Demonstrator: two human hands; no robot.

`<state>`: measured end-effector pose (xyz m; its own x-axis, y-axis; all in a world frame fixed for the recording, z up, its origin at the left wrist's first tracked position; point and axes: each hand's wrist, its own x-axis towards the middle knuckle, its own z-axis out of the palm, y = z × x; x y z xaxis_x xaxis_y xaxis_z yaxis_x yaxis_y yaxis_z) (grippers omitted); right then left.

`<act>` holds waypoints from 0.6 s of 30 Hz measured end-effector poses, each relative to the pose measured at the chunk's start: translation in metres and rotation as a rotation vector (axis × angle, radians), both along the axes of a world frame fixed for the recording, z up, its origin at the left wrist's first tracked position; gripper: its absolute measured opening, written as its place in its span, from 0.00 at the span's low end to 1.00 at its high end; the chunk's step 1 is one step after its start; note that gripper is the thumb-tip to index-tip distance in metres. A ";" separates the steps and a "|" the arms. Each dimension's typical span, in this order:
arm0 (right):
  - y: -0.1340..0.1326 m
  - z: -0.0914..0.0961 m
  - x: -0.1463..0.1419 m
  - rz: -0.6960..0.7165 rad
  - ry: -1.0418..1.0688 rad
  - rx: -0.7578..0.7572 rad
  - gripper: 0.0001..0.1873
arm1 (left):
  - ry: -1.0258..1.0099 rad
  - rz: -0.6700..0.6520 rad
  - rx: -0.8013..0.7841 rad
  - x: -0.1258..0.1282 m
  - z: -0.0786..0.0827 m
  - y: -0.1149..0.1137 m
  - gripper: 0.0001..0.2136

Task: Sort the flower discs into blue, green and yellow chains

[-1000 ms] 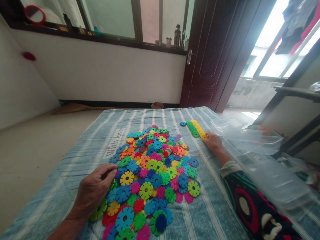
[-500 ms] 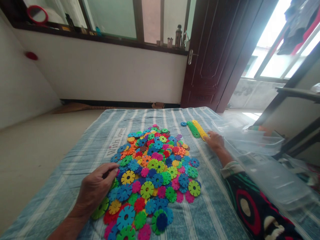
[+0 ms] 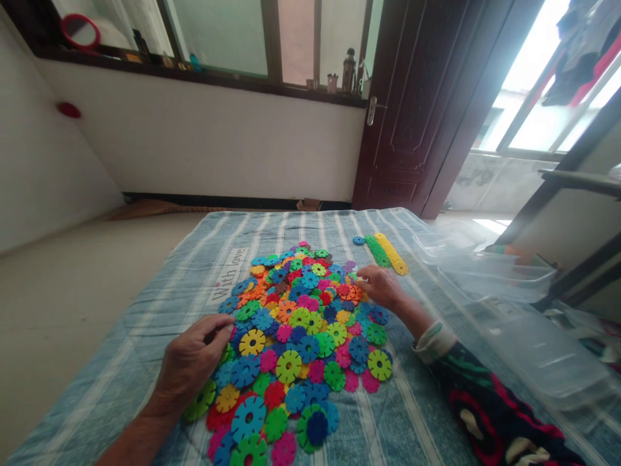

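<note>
Red-rimmed mirror: on the ledge far beyond your left hand, off to its left.
Striped cloth: spread beneath both your hands and carrying the discs.
Left hand: at the near left edge of the pile, thumb and fingertips brought together; a bit of pink shows by the tips, but you cannot tell from here whether they grip a disc.
"With love" lettering: printed just beyond your left hand, a little to its right.
Disc pile: a loose heap of notched discs in many colours, between your hands, running nearer to you than either of them and also farther off.
Blue disc: alone, beyond your right hand and left of the green row.
Green row: overlapping discs in a slanting strip, just beyond your right hand.
Right hand: fingers bent at the right edge of the pile, by the orange discs; whether they hold one, you cannot tell.
Yellow row: beside the green row on its right, beyond your right hand.
Patterned sleeve: on your right forearm, pale cuff behind the wrist.
Clear plastic containers: to the right of your right hand, well apart from the pile.
</note>
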<state>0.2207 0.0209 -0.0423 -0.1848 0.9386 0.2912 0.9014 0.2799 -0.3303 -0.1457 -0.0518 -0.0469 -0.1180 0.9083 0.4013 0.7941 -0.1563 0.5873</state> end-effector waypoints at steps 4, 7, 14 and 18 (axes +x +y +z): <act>-0.012 0.007 -0.016 0.147 -0.039 -0.009 0.07 | 0.001 0.005 -0.009 0.000 0.000 -0.001 0.15; -0.016 0.010 -0.022 0.176 -0.021 0.020 0.06 | 0.002 0.005 -0.008 0.000 -0.002 0.000 0.15; -0.018 0.001 -0.029 0.234 -0.033 0.055 0.07 | 0.005 0.003 0.010 -0.002 -0.004 0.002 0.15; -0.020 0.000 -0.035 0.439 -0.013 0.062 0.07 | 0.005 -0.007 0.018 -0.001 -0.003 0.001 0.15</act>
<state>0.1858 0.0011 -0.0418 -0.5662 0.7510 0.3397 0.6963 0.6563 -0.2905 -0.1468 -0.0508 -0.0499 -0.1092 0.9017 0.4184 0.7961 -0.1727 0.5800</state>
